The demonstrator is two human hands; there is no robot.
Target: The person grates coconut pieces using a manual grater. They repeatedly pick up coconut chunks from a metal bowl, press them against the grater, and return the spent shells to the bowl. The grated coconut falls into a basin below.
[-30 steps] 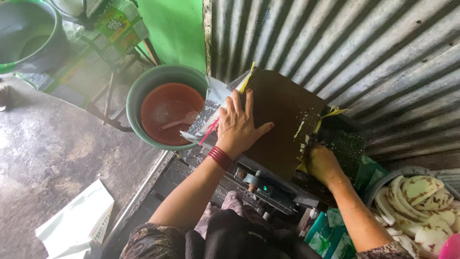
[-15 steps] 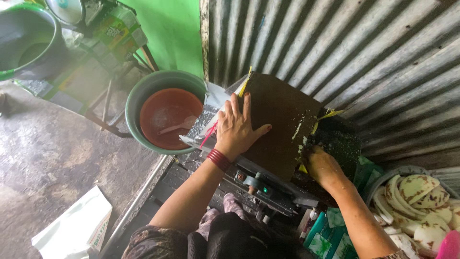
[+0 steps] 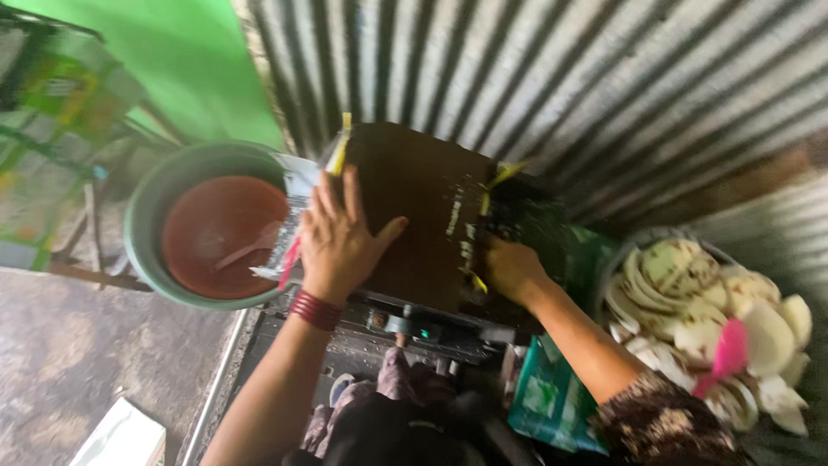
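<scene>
- Dark brown board [image 3: 423,207]: flat, rectangular, yellow scraps along its edges.
- Left hand [image 3: 341,237]: open, palm pressed flat on board.
- Right hand [image 3: 509,267]: at board's right edge; grip cannot be told.

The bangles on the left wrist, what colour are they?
Red, a stack of thin bangles just below the left hand, seen in the head view.

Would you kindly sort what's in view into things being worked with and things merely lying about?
In use:
left hand flat on dark machine cover
right hand at the cover's right edge

Lying about:
green basin
bowl of pale slices
pink scoop
</scene>
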